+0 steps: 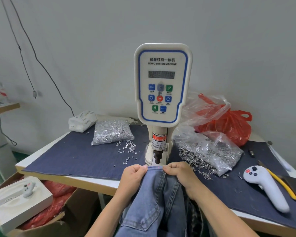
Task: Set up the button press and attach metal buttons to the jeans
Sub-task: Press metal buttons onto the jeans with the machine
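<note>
A white servo button machine [162,82] stands at the table's middle, its dark punch head [157,157] low at the front. Light blue jeans [154,202] hang from the table's front edge, their waistband held up just below the punch. My left hand [133,177] pinches the waistband on the left and my right hand [179,173] pinches it on the right. A small red light dot shows on the band between my hands. A clear bag of silver tacks [112,132] lies left of the machine, with loose tacks [128,149] spilled beside it. A bag of metal button caps [210,154] lies to the right.
A dark denim cloth [79,154] covers the table. A white handheld controller [265,187] and a yellow-handled tool [280,183] lie at the right. Red and clear plastic bags [229,122] sit behind. A tissue pack [82,121] is at back left. A cardboard box [41,226] with a white case stands below left.
</note>
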A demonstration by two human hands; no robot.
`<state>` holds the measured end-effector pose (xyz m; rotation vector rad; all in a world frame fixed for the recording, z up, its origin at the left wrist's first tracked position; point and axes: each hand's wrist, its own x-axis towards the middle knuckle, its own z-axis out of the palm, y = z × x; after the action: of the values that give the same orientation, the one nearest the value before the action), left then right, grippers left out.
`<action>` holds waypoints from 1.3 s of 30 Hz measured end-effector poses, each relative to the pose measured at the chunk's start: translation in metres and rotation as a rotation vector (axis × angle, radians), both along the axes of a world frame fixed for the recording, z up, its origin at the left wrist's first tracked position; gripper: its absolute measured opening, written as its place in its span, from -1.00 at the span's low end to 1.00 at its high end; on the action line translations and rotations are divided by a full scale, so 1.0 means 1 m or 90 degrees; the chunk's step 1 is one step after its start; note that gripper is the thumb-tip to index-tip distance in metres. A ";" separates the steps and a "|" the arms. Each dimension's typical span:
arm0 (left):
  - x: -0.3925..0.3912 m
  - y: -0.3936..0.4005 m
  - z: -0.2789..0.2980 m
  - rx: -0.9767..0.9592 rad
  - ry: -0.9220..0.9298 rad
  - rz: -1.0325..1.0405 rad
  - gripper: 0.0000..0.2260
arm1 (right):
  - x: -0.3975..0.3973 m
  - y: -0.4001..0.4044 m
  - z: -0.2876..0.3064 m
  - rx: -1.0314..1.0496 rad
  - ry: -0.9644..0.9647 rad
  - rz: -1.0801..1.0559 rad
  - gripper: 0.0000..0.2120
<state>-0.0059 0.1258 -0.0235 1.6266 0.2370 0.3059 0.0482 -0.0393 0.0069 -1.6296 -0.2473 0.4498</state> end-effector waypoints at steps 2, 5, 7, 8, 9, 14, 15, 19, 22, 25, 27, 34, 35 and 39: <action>0.002 -0.001 -0.001 -0.008 0.006 0.003 -0.60 | 0.002 0.000 -0.002 0.005 0.005 -0.008 -0.83; 0.005 -0.003 -0.006 -0.022 0.002 0.022 -0.59 | 0.005 -0.002 -0.004 0.004 0.000 -0.006 -0.83; 0.005 -0.005 -0.009 -0.017 -0.005 0.038 -0.55 | 0.005 -0.004 -0.007 0.015 -0.002 0.001 -0.84; 0.005 -0.006 -0.010 -0.008 -0.007 0.047 -0.53 | 0.006 -0.005 -0.009 0.028 0.002 0.003 -0.86; 0.005 -0.007 -0.012 -0.001 -0.010 0.055 -0.50 | 0.006 -0.006 -0.011 0.042 0.004 0.004 -0.88; 0.004 -0.013 -0.019 -0.004 -0.043 0.085 -0.50 | 0.007 -0.008 -0.020 0.114 0.021 0.019 -0.82; 0.004 -0.014 -0.020 -0.016 -0.050 0.091 -0.52 | 0.007 -0.007 -0.021 0.125 0.023 0.020 -0.79; 0.004 -0.015 -0.021 -0.035 -0.062 0.098 -0.54 | 0.007 -0.006 -0.025 0.151 0.014 0.018 -0.88; 0.004 -0.015 -0.022 -0.036 -0.064 0.093 -0.54 | 0.007 -0.004 -0.026 0.154 -0.004 0.018 -0.89; 0.003 -0.015 -0.025 -0.069 -0.070 0.065 -0.60 | 0.007 -0.004 -0.027 0.144 -0.027 0.013 -0.84; 0.002 -0.016 -0.024 -0.098 -0.070 0.039 -0.59 | 0.007 -0.004 -0.028 0.146 -0.033 0.008 -0.82; 0.005 -0.017 -0.024 -0.070 -0.068 0.062 -0.65 | 0.008 -0.005 -0.031 0.166 -0.036 -0.003 -0.82; 0.006 -0.017 -0.024 -0.062 -0.068 0.067 -0.66 | 0.008 -0.006 -0.031 0.171 -0.033 0.000 -0.82; 0.006 -0.017 -0.025 -0.036 -0.071 0.085 -0.61 | 0.008 -0.008 -0.032 0.190 -0.010 0.013 -0.90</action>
<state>0.0006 0.1092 -0.0488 1.5355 0.2677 0.4871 0.0560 -0.0470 -0.0250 -1.3404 -0.3277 0.3957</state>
